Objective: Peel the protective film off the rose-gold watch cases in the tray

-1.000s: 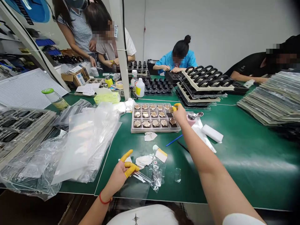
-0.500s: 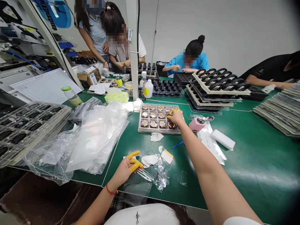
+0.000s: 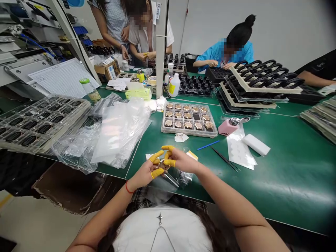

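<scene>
A round gold-toned watch case (image 3: 164,165) is held between both hands above the near edge of the table. My left hand (image 3: 145,174), in yellow finger cots, grips it from the left. From the right, the cotted fingers of my right hand (image 3: 183,161) close on its rim and partly cover it. Beyond them lies a clear plastic tray (image 3: 181,132) with several similar watch cases in its compartments; one compartment shows its dark bottom. Beneath my hands are crumpled clear film (image 3: 185,177) and a yellow-and-white piece (image 3: 193,155), partly hidden.
To the right lie a blue stick (image 3: 208,145), dark tweezers (image 3: 224,158), a pink pump bottle (image 3: 228,127) and a white block (image 3: 256,144). Plastic bags (image 3: 118,136) and stacked trays (image 3: 47,120) fill the left. Several people work across the table (image 3: 283,182).
My right hand has come back from the tray to my left hand, bringing a watch case out of it. The left hand now grips that case too. The view has tilted downward.
</scene>
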A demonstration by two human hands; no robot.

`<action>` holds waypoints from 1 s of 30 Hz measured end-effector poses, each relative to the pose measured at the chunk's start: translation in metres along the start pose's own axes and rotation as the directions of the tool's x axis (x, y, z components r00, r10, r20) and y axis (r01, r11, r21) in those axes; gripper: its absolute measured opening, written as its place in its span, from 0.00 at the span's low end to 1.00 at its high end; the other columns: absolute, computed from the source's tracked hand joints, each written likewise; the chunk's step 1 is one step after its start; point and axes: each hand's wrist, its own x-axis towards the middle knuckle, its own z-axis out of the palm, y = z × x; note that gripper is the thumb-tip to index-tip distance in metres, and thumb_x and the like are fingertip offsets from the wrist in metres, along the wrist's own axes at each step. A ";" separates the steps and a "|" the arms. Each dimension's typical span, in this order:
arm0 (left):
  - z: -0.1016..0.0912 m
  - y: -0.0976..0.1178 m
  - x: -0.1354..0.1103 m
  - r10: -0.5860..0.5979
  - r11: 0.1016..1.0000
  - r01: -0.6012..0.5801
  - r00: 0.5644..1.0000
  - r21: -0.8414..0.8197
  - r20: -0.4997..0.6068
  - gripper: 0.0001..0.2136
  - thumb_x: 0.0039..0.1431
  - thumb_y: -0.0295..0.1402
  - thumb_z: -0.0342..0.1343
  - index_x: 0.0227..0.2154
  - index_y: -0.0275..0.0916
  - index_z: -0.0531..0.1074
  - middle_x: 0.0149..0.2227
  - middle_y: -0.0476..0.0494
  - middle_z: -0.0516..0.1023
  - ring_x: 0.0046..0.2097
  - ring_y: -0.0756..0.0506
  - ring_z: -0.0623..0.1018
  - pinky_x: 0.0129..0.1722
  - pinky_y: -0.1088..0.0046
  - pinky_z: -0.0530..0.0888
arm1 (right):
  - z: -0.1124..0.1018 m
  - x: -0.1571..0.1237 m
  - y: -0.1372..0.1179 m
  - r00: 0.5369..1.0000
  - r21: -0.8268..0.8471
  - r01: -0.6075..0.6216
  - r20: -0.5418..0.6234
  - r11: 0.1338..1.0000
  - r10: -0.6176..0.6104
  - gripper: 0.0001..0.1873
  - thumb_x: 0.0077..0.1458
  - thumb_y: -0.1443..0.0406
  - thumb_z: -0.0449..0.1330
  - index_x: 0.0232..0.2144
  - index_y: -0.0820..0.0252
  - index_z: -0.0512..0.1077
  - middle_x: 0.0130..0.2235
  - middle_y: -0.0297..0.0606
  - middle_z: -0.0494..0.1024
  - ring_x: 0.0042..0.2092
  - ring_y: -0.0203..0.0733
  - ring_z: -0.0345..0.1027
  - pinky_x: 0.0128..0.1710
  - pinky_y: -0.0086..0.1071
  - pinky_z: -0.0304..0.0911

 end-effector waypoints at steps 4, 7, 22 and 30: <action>0.004 -0.003 -0.011 -0.039 0.999 0.040 0.998 -0.004 0.057 0.33 0.47 0.30 0.65 0.56 0.47 0.58 0.49 0.42 0.69 0.43 0.46 0.73 0.44 0.67 0.71 | 0.018 0.004 0.013 0.999 0.188 -0.033 -0.018 0.982 0.037 0.31 0.47 0.61 0.63 0.52 0.57 0.56 0.30 0.29 0.68 0.32 0.35 0.66 0.33 0.32 0.64; 0.006 -0.009 -0.016 -0.041 0.999 0.041 0.996 -0.002 -0.080 0.26 0.49 0.30 0.64 0.51 0.43 0.63 0.45 0.44 0.70 0.44 0.47 0.72 0.45 0.69 0.70 | 0.021 0.005 0.020 0.995 0.104 -0.030 -0.093 0.994 0.040 0.28 0.49 0.60 0.62 0.51 0.59 0.58 0.29 0.29 0.67 0.30 0.35 0.64 0.31 0.33 0.64; 0.015 0.001 -0.024 -0.148 0.985 0.161 0.973 0.064 -0.175 0.25 0.48 0.31 0.64 0.49 0.39 0.63 0.40 0.45 0.74 0.38 0.48 0.76 0.41 0.70 0.73 | 0.032 -0.020 0.020 0.799 -0.801 0.315 -0.066 0.509 -0.598 0.08 0.58 0.68 0.55 0.36 0.54 0.74 0.36 0.37 0.75 0.39 0.40 0.61 0.41 0.37 0.55; 0.017 0.002 -0.021 -0.109 0.986 0.132 0.971 0.099 -0.214 0.24 0.49 0.31 0.63 0.49 0.37 0.63 0.42 0.43 0.75 0.41 0.46 0.77 0.42 0.71 0.73 | 0.047 -0.023 0.021 0.757 -0.802 0.351 -0.060 0.483 -0.651 0.09 0.59 0.67 0.54 0.36 0.53 0.75 0.33 0.36 0.74 0.38 0.41 0.59 0.41 0.38 0.54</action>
